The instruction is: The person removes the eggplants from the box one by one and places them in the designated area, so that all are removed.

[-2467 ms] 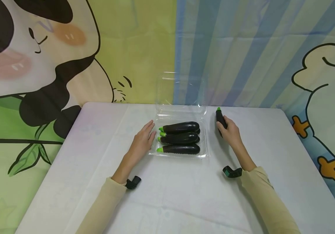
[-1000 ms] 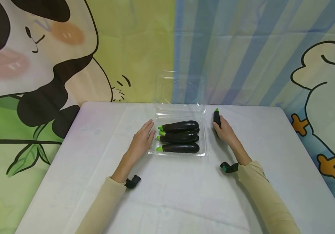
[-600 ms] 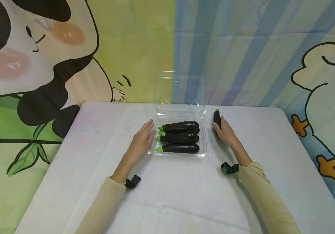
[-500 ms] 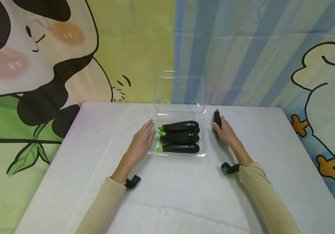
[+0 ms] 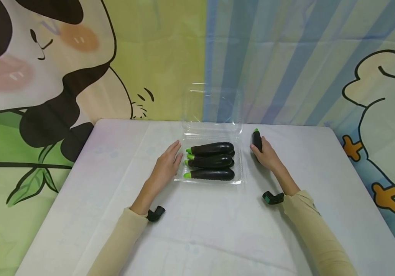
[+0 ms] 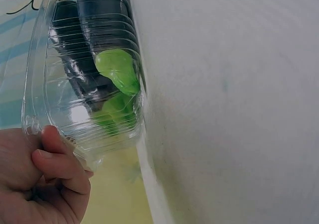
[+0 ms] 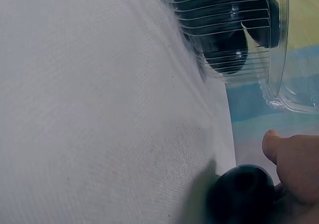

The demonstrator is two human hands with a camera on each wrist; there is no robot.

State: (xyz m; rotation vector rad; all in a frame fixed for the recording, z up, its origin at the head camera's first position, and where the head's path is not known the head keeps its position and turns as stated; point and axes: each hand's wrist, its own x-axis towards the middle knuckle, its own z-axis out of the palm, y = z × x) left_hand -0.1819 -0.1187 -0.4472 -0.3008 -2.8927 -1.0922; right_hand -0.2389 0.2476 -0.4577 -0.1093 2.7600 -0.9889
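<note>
A clear plastic clamshell tray (image 5: 241, 177) sits mid-table with its lid (image 5: 214, 103) standing open behind. Several dark eggplants (image 5: 211, 161) with green stem ends lie inside it, seen through the ribbed wall (image 6: 94, 84). My left hand (image 5: 165, 165) rests against the tray's left rim, its fingers (image 6: 60, 159) touching the edge. My right hand (image 5: 267, 156) grips another eggplant (image 5: 257, 140) on the table just right of the tray. That eggplant's dark round end (image 7: 241, 189) shows beside my thumb (image 7: 291, 159), with the tray's wall (image 7: 227, 40) beyond.
The white cloth-covered table (image 5: 197, 230) stretches around the tray, with edges at left and right. A cartoon-printed curtain (image 5: 80, 57) hangs right behind the table's far edge.
The right hand drew the eggplant slightly closer to the tray's right side since the earliest frame. The left hand has stayed at the tray's left rim.
</note>
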